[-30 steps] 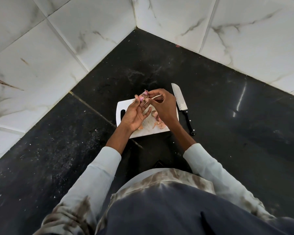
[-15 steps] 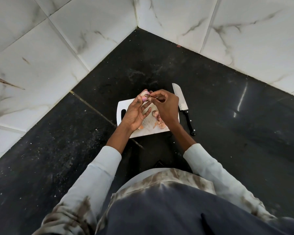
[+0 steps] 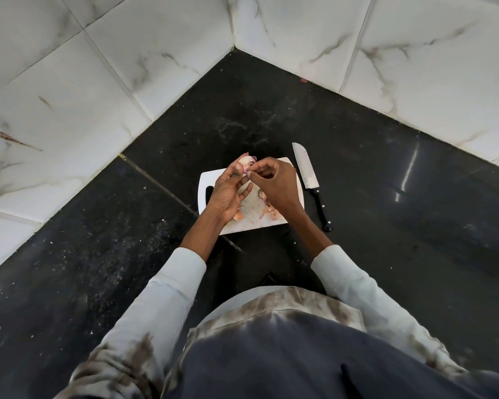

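Your left hand (image 3: pixel 227 192) holds the small pinkish onion (image 3: pixel 247 161) just above the far edge of the white cutting board (image 3: pixel 206 180), its fingers (image 3: pixel 236 171) curled round the bulb. Your right hand (image 3: pixel 275 184) pinches the onion's skin with thumb and fingertip. Peel scraps (image 3: pixel 272 213) lie on the board under your right wrist. The knife (image 3: pixel 308 175) rests on the black counter (image 3: pixel 357 211) just right of the board.

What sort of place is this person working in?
Most likely a kitchen corner: a dark stone counter meets white marble-look wall tiles, with a white cutting board and a kitchen knife on it. The left hand grips a small pinkish onion while the right hand pinches its skin.
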Available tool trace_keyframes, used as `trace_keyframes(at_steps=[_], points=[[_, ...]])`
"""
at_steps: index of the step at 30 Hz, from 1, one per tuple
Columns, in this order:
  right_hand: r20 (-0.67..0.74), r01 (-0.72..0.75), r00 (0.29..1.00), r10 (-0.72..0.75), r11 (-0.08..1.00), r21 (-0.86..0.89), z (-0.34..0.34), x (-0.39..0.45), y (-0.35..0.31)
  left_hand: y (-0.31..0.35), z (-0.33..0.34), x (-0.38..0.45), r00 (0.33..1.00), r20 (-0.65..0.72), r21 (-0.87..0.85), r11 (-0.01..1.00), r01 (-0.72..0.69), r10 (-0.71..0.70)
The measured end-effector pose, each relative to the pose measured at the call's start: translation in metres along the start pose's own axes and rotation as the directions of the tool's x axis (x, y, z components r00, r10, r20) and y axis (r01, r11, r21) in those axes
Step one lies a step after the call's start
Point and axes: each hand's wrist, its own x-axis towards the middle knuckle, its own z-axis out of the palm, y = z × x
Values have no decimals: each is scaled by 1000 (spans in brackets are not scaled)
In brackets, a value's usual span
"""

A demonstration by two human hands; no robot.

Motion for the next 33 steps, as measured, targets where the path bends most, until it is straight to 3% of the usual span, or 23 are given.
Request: trace_keyframes(at_steps=[4,8,11,17,21,33], points=[[17,-4,1000,4,999,-40,-4,2,7,1,-4,1,998,-69,-23,1000,-4,2],[47,-147,985,164,955,-256,-13,9,25,1,-11,2,993,-118,-76,997,3,-12],[9,-159,985,175,915,-372,-15,7,28,-1,-12,1,992,-125,-88,996,12,-23],[97,-48,993,69,978,-202,-12,9,16,-3,-7,0,995,-94,-91,995,28,-37],[39,19,999,-13,990,-141,-3,5,10,-2,-5,0,996,-85,-62,998,-1,-4],[-66,21,997,-27,996,-91,-5,5,10,5,4,-8,991,-64,83,990,-115,120]])
